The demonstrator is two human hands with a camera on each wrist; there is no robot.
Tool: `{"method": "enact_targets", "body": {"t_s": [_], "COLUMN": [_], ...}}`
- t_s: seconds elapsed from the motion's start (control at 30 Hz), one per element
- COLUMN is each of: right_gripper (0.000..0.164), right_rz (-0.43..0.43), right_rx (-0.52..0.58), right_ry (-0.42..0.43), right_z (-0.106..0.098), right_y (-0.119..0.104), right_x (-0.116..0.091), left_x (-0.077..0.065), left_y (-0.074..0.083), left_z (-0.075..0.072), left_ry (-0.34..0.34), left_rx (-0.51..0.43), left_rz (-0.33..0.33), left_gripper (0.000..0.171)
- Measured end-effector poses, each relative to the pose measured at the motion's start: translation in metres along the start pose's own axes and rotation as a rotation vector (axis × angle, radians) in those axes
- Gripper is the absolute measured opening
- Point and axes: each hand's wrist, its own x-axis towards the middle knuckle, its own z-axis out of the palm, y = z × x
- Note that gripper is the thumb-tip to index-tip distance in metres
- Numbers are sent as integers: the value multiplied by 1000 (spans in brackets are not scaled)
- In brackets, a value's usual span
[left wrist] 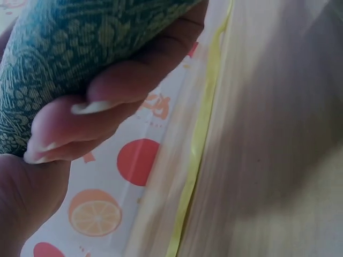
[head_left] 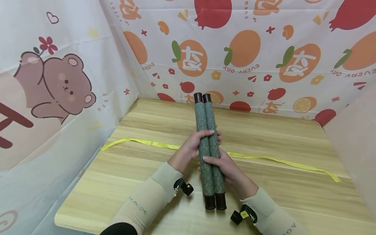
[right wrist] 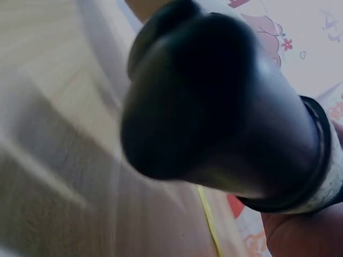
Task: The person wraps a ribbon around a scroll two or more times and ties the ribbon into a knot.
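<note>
Green rolls: probably best squeezed evenly, kept parallel, ends flush.
Left hand: wrapped round both rolls, about over the yellow ribbon.
Right hand: also wrapped round both, nearer side of ribbon.
Dark caps: stick out past both hands, one pair beyond ribbon, one nearer.

- table: pale wood, streaky grain, rounded near-left corner, soft shadows on top
- ribbon: yellow, thin, slightly wavy, stretched left to right across table
- left end at table's left edge
- right end near right edge, closer to wearer
- middle stretch hidden, head view
</note>
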Motion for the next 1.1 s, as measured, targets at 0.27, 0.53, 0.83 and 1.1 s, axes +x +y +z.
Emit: {"method": "enact_targets", "body": {"t_s": [0.27, 0.53, 0.83, 1.1], "right_gripper": [43, 54, 53, 52], "right_rz": [9, 11, -6, 24], "right_rx": [68, 33, 23, 41], "right_ry": [16, 103, 113, 111], "right_z": [-2, -5, -3, -2], "right_y": [5, 9, 12, 14], "right_x": [0, -2, -1, 1], "left_x": [9, 15, 16, 16], "left_y": [-7, -13, -16, -18], "left_z": [-3, -3, -6, -9], "left_ry": [-1, 79, 87, 98], "left_rx": [68, 105, 91, 86], "left_rz": [-53, -71, -69, -91], "left_gripper": [46, 48, 49, 47]}}
